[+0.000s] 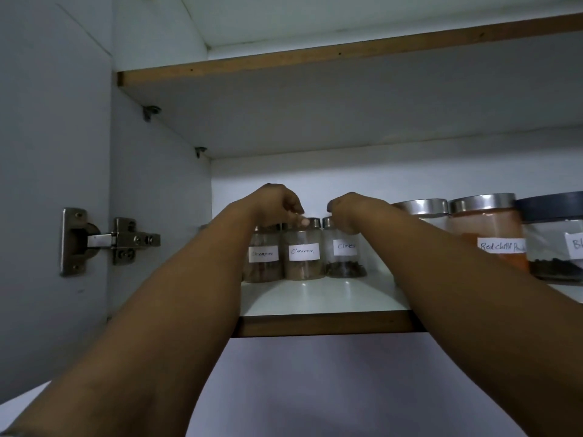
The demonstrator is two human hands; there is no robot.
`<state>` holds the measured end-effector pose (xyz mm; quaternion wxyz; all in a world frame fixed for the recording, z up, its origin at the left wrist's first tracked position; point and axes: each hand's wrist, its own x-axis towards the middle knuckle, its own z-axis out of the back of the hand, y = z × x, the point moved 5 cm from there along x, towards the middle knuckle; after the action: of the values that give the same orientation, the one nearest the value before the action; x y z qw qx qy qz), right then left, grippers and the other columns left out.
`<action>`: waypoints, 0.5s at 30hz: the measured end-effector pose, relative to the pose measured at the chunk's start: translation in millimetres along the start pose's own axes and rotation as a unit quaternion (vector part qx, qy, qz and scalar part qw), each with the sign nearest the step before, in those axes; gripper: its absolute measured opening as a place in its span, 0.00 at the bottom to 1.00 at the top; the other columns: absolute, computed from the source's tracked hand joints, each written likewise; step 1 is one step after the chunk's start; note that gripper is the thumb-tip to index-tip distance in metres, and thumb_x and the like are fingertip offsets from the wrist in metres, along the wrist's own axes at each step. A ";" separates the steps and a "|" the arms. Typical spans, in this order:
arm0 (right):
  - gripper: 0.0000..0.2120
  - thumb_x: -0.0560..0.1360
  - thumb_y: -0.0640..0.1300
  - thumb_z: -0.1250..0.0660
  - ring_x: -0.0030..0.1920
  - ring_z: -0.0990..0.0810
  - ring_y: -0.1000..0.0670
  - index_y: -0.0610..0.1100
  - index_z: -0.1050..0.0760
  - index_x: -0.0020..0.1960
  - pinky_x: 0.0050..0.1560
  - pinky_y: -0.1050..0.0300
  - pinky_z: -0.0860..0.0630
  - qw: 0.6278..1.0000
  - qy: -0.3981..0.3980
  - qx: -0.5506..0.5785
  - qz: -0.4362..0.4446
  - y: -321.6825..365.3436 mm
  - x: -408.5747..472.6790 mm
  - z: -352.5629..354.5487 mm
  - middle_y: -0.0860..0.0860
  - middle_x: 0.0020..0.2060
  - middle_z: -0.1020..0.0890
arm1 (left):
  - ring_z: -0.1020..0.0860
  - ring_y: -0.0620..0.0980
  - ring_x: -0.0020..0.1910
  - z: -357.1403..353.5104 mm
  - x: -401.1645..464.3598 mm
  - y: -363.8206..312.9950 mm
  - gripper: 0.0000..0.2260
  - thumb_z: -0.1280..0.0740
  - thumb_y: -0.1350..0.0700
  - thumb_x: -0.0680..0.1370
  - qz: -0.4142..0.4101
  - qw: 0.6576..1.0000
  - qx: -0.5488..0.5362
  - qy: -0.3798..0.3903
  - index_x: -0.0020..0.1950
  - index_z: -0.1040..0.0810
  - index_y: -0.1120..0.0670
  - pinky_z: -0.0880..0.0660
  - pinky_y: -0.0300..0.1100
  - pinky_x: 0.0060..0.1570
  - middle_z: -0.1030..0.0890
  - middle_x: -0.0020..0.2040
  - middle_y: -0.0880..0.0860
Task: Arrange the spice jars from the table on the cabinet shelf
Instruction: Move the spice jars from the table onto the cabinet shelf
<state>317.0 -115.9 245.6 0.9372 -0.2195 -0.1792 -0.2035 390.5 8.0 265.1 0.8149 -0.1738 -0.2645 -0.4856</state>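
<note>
Left hands: the left hand (277, 203) curls over the lid of the cinnamon jar (303, 250), fingertips on it.
Right hands: the right hand (350, 212) grips the cloves jar (345, 252) by its lid.
Jars: on the cabinet shelf (315, 299), touching; a third small jar (263, 257) at 9 o'clock.
Technique: nudge from the lids gently, labels forward, row straight, bases flat.

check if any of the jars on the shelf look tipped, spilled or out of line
Nothing stands out. The cinnamon jar, cloves jar and red chilli powder jar stand upright with lids on, in a rough row. No spill shows on the shelf. Part of the row is hidden behind the arms.
</note>
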 end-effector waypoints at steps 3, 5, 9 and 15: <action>0.19 0.78 0.36 0.42 0.64 0.25 0.44 0.40 0.29 0.68 0.63 0.54 0.27 1.000 -0.001 0.004 0.001 -1.0 3.0 -1.4 0.44 0.66 0.26 | 0.23 0.45 0.53 5.0 -5.2 8.4 0.17 0.27 0.46 0.73 0.000 1.000 -0.025 -0.012 0.59 0.18 0.51 0.30 0.38 0.52 0.18 0.55 0.48; 0.19 0.79 0.37 0.41 0.64 0.25 0.45 0.42 0.28 0.69 0.64 0.55 0.27 1.000 -0.011 -0.012 0.007 -3.6 0.8 0.5 0.46 0.68 0.27 | 0.22 0.45 0.52 -1.3 -4.3 7.3 0.16 0.27 0.46 0.74 0.001 1.000 -0.003 0.018 0.59 0.17 0.51 0.29 0.38 0.52 0.17 0.54 0.48; 0.18 0.81 0.40 0.41 0.64 0.25 0.46 0.43 0.27 0.69 0.63 0.57 0.28 0.999 -0.026 -0.030 0.020 -5.3 -0.8 2.5 0.47 0.68 0.27 | 0.20 0.48 0.50 -5.9 2.9 1.4 0.12 0.27 0.47 0.74 0.001 1.000 0.024 0.015 0.54 0.16 0.51 0.24 0.42 0.52 0.16 0.51 0.50; 0.17 0.80 0.39 0.41 0.60 0.21 0.47 0.40 0.27 0.68 0.55 0.59 0.26 0.999 -0.037 0.002 0.012 -4.1 -0.6 4.6 0.46 0.65 0.24 | 0.20 0.49 0.54 -6.1 3.6 0.6 0.15 0.27 0.49 0.74 -0.008 0.997 0.074 0.013 0.59 0.18 0.53 0.27 0.40 0.53 0.17 0.55 0.51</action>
<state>313.5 -116.9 250.6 0.9327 -0.2272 -0.2115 -0.1838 394.0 2.5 262.4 0.8248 -0.1050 -0.2908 -0.4735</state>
